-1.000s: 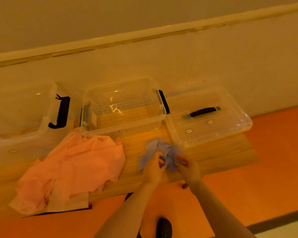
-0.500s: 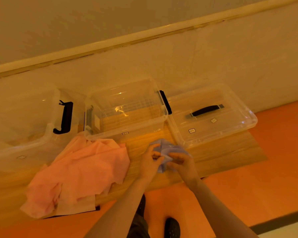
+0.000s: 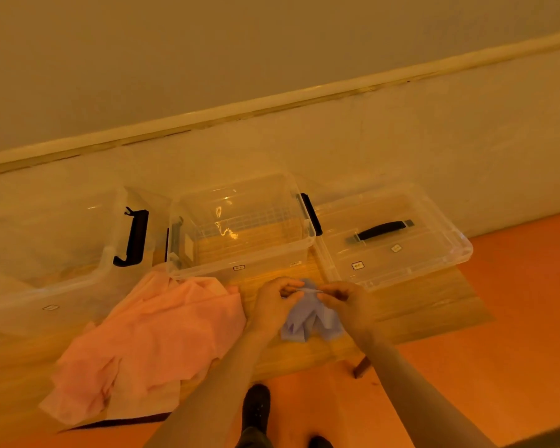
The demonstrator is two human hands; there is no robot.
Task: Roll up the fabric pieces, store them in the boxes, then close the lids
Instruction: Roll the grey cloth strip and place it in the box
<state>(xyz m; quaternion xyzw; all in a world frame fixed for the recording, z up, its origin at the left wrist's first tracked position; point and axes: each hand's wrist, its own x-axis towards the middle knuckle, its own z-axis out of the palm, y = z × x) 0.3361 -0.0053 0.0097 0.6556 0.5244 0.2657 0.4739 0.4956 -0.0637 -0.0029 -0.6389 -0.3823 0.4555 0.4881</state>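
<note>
— Two hands at the lower middle of the frame: what are they doing?
— Both pinch the top edge of a small crumpled pale blue fabric piece (image 3: pixel 307 315). The left hand (image 3: pixel 274 305) has its fingers curled onto the cloth from the left, the right hand (image 3: pixel 345 302) from the right, and the cloth hangs down between them over the wooden tabletop (image 3: pixel 427 305).
— And the other cloth?
— A large rumpled pink fabric piece (image 3: pixel 152 341) lies at lower left on the table, just beside the left wrist, its far corner touching the middle box.
— Where are the boxes?
— A clear plastic storage box with a black side latch (image 3: pixel 243 227) stands open at centre, just beyond the hands. A second clear plastic box (image 3: pixel 46 247) sits at left, also open. At right, a clear plastic lid with a black handle (image 3: pixel 392 240) lies flat on the table, beside the middle box.
</note>
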